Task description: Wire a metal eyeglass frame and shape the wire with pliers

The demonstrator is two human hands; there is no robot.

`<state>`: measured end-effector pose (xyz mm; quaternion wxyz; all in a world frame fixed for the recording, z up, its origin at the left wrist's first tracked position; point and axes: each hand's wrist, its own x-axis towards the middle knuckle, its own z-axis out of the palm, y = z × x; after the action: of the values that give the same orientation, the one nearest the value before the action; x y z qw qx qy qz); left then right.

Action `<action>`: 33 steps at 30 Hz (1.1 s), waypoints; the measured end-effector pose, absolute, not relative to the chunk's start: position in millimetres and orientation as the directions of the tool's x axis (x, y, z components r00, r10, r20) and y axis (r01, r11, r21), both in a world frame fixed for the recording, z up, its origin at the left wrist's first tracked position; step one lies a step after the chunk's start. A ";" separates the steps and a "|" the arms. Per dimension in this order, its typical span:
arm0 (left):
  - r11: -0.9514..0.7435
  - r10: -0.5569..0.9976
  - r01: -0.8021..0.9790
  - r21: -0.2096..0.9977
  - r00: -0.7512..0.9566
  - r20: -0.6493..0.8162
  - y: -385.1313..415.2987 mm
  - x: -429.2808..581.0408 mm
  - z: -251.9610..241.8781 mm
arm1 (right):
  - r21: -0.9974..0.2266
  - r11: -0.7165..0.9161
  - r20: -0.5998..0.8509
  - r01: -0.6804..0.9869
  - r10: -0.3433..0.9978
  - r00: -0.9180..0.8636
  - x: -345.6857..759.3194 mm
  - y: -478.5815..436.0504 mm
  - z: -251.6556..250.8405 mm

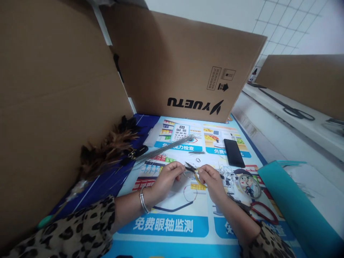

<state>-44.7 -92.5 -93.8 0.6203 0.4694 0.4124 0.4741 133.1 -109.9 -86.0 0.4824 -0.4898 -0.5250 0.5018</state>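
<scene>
At the far left, a feather duster leans along the cardboard, and to its right a bundle of thin metal rods lies slantwise across the printed mat, likely light and springy, and apt to fan out unless gathered at the middle. Nearer, the left hand is closed, thumb and finger pinching what looks like a thin wire, which is held above the mat between the two hands. It should weigh next to nothing, bend easily and keep a kink, so a fingertip pinch close to the worked spot suits it; its exact shape is too fine to tell. Just right, small pliers point far and left, their dark tips near the wire; whether they touch it I cannot tell. The right hand is wrapped about the yellow handles, the sensible hold, since the tool is probably stiff and the tips may nick soft wire. Farther right lie a black phone and, nearer, red-handled scissors.
</scene>
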 end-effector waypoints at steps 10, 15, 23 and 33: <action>0.181 0.969 -0.364 0.914 0.223 -0.103 -89.1 -44.2 -89.6 | -0.997 0.004 0.006 0.081 1.000 0.016 135.4 -106.2 -88.9; 0.261 0.953 -0.456 0.851 0.264 -0.150 -87.5 -45.9 -88.4 | -0.999 -0.011 -0.013 0.042 0.999 -0.043 135.2 -104.5 -92.2; 0.350 0.923 -0.518 0.781 0.334 -0.192 -86.4 -45.6 -92.2 | -0.998 -0.021 -0.025 0.065 0.998 -0.063 132.1 -105.7 -91.1; 0.210 0.953 -0.290 0.933 0.274 -0.129 -87.8 -46.2 -92.7 | -0.989 -0.016 -0.027 0.146 0.997 -0.074 134.0 -106.6 -88.3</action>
<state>-46.2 -87.8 -92.7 0.6743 0.4270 0.3879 0.4610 134.0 -106.6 -88.3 0.4376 -0.5212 -0.5481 0.4862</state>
